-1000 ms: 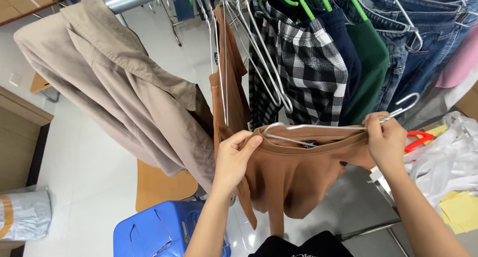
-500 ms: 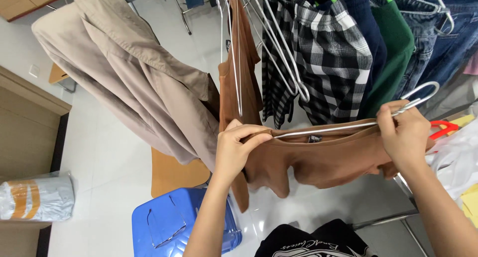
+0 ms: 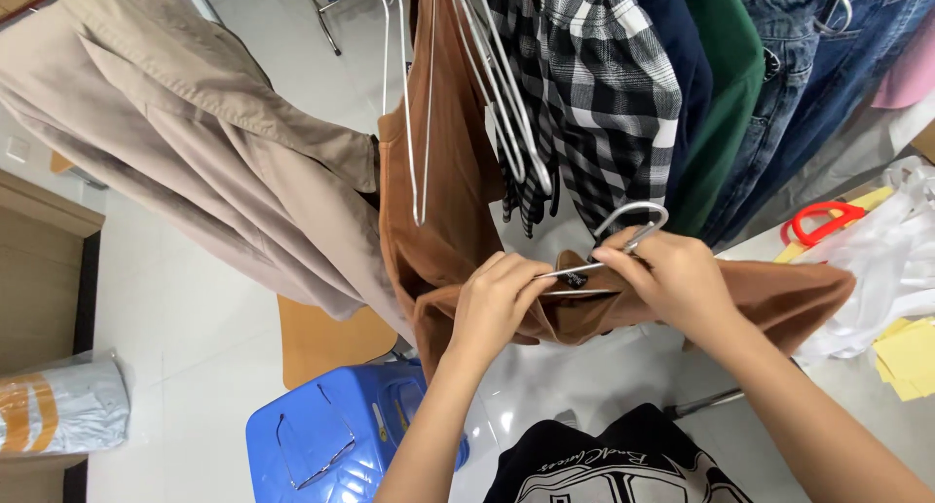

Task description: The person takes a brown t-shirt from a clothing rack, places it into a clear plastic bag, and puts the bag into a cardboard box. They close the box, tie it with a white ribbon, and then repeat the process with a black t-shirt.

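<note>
— What do we have in our hands?

— Our left hand (image 3: pixel 494 303) is closed on the folded edge of a brown garment (image 3: pixel 682 303), fingers curled over the cloth and thumb beneath. Our right hand (image 3: pixel 672 274) pinches a thin metal hanger (image 3: pixel 623 232) where its wire meets the same cloth, and its hook curves up just above our knuckles.

— Where does the garment sit?

— It stretches between both hands and runs out to the right, over the pale bench (image 3: pixel 584 396), below the hanging clothes.

— What hangs around us?

— A beige coat (image 3: pixel 195 143) to the left, another brown piece (image 3: pixel 448 162) on wire hangers just above our left hand, then a black-and-white checked shirt (image 3: pixel 604 84), a green top (image 3: pixel 726 84) and blue jeans (image 3: pixel 828 65).

— And lower down?

— A blue plastic stool (image 3: pixel 331 435) stands on the floor beneath our left forearm, and red-handled scissors (image 3: pixel 823 221) lie off to the right.
</note>
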